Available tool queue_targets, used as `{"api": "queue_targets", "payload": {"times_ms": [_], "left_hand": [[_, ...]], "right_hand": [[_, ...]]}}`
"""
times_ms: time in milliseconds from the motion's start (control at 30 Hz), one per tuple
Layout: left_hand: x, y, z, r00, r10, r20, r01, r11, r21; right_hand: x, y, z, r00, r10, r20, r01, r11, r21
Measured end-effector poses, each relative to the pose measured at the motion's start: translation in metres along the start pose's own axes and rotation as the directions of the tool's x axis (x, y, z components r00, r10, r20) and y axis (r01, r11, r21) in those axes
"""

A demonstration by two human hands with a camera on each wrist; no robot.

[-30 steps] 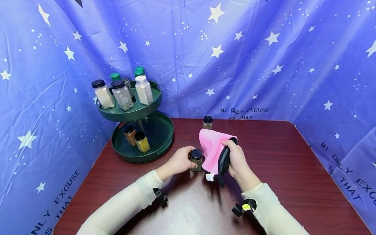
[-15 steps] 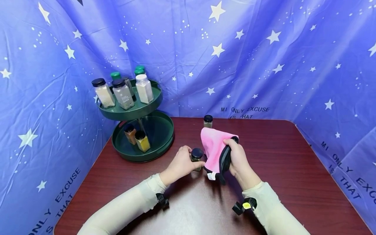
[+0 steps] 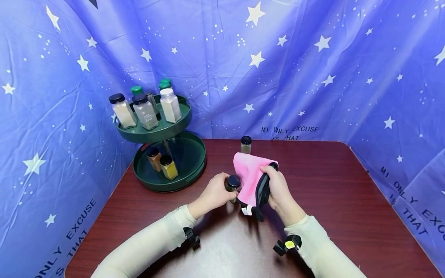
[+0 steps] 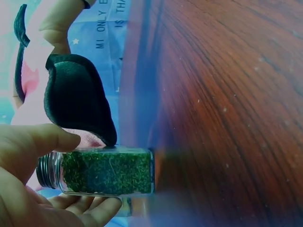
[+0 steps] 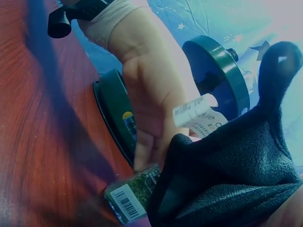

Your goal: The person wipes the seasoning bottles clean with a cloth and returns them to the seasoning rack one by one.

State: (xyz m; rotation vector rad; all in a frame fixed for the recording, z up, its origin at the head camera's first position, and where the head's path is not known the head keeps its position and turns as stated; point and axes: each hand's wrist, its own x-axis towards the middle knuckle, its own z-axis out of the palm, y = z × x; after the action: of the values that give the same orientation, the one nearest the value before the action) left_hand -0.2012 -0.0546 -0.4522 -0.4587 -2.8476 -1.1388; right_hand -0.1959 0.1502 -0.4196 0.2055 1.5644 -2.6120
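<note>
In the head view my left hand [image 3: 213, 193] grips a small black-lidded glass spice jar [image 3: 234, 182], upright close over the table. The left wrist view shows dried green herbs in the jar [image 4: 111, 172], thumb on one side and fingers on the other. My right hand [image 3: 279, 189] holds a cloth [image 3: 251, 173], pink on one face and dark on the other, with black edging and a white tag. Its pink face lies right against the jar's right side. In the right wrist view, the dark side of the cloth [image 5: 227, 165] covers part of the barcoded jar [image 5: 128, 198].
At the left stands a green two-tier turntable rack [image 3: 167, 185]. Several jars fill its upper tier; an orange-brown jar [image 3: 154, 160] and a yellow jar [image 3: 168, 168] sit below. Another black-lidded jar [image 3: 246, 144] stands behind the cloth. A starry blue curtain [image 3: 222, 69] surrounds the table [image 3: 330, 193].
My left thumb has shifted across the front of the jar, the hand still on it. The cloth in my right hand moved slightly right, then back left against the jar.
</note>
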Motion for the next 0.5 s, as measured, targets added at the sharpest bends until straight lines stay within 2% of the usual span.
{"api": "queue_targets", "payload": {"times_ms": [267, 500], "left_hand": [[0.002, 0.001, -0.003, 0.999, 0.008, 0.032, -0.009, 1.000, 0.007], [0.005, 0.003, -0.007, 1.000, 0.016, 0.024, -0.016, 1.000, -0.001]], "right_hand": [[-0.003, 0.008, 0.005, 1.000, -0.002, 0.030, 0.002, 1.000, -0.013], [0.002, 0.026, 0.004, 1.000, -0.019, 0.009, 0.020, 0.988, -0.156]]}}
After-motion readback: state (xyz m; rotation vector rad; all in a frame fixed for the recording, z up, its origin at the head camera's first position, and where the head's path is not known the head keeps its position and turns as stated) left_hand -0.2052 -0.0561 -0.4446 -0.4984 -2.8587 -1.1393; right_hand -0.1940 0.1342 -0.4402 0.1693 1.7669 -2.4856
